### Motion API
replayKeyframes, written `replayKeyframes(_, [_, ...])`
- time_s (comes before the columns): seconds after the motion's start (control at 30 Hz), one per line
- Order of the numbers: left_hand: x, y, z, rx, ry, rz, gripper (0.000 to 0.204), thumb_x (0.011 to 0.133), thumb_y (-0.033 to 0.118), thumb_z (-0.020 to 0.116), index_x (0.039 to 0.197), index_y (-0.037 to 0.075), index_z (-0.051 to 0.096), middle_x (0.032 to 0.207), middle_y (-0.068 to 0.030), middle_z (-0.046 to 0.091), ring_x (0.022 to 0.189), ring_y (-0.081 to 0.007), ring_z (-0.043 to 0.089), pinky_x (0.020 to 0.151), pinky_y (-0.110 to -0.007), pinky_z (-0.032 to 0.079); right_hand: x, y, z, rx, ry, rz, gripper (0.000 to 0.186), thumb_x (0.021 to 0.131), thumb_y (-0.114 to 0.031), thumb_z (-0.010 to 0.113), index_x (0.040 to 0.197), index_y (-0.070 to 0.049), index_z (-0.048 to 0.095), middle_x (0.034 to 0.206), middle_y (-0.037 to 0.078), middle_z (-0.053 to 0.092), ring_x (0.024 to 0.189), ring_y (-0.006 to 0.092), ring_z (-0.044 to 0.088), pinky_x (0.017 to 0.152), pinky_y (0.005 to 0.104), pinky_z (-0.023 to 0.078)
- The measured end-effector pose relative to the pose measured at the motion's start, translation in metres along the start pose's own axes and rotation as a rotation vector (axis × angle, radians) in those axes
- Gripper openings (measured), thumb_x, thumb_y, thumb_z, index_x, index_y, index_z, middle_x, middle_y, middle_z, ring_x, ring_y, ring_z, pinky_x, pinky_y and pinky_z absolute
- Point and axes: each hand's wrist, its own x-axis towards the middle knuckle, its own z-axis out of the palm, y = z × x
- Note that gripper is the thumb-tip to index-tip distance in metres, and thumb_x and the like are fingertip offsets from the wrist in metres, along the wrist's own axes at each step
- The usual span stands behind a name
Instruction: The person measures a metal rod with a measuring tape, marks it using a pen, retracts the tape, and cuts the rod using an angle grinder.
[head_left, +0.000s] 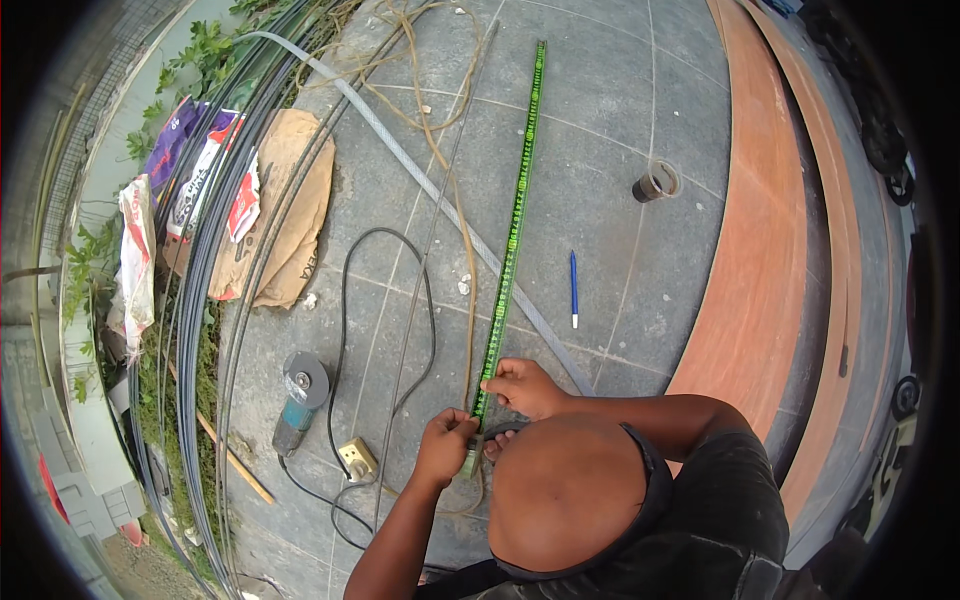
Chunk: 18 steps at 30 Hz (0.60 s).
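Floor (590, 80) gives me its widest stretch on the right, between the green tape (521, 185) and the curving edge of the reddish boards (760, 200); a blue pen (574, 280) and a clear cup (657, 183) with dark contents share that stretch. On the left my room is tighter: a grinder (303, 405), a looped black cord (386, 229) and a cream socket block (357, 458) sit between my arm and the long bundle of dark rods (195, 250), with leafy plants (205, 48) past it.

I work at floor level, on large grey tiles with pale joints, scuffed and dusty. The tape lies almost straight, from near my bare knee (565, 490) to the far side of the floor, crossing a flat grey strip (345, 88) that slants beneath it.

My right hand (525, 388) is narrow, thumb and fingers pinching the tape at its edge. My left hand (447, 445) is closed at the tape's near end, just beside the case, which is partly hidden.

The tape is thin and glossy with black marks, the boards smooth and wood-toned, the rods slim and bowed. Crumpled brown paper (290, 210) and torn printed bags lie about the rods.
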Motion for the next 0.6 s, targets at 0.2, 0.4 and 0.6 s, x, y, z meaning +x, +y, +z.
replayKeyframes(0.2, [0.000, 0.034, 0.013, -0.064, -0.014, -0.044, 0.007, 0.089, 0.010, 0.064, 0.086, 0.004, 0.062, 0.076, -0.0017, 0.062, 0.066, -0.0094, 0.051, 0.062, -0.027, 0.040, 0.014, -0.022, -0.009, 0.066, 0.062, -0.050, 0.016, 0.094, -0.017, 0.067, 0.086, -0.005, 0.061, 0.067, 0.000, 0.054, 0.056, 0.0083, 0.047, 0.049, 0.0264, 0.036])
replayKeyframes(0.4, [0.015, 0.027, 0.018, -0.052, 0.007, -0.015, 0.008, 0.090, 0.011, 0.063, 0.089, 0.003, 0.060, 0.077, -0.0058, 0.064, 0.066, -0.0133, 0.060, 0.060, -0.029, 0.047, 0.002, -0.009, -0.005, -0.032, 0.060, -0.003, 0.014, 0.092, -0.016, 0.067, 0.087, -0.004, 0.062, 0.071, 0.000, 0.055, 0.060, 0.0084, 0.048, 0.053, 0.0276, 0.037])
replayKeyframes(0.6, [0.028, 0.026, 0.018, -0.150, -0.055, -0.047, 0.010, 0.090, 0.008, 0.061, 0.095, 0.000, 0.056, 0.079, -0.0128, 0.066, 0.063, -0.0232, 0.069, 0.056, -0.034, 0.054, 0.019, -0.028, -0.012, 0.017, 0.081, -0.034, 0.016, 0.091, -0.018, 0.068, 0.085, -0.004, 0.063, 0.072, 0.000, 0.056, 0.065, 0.0094, 0.048, 0.060, 0.0277, 0.040])
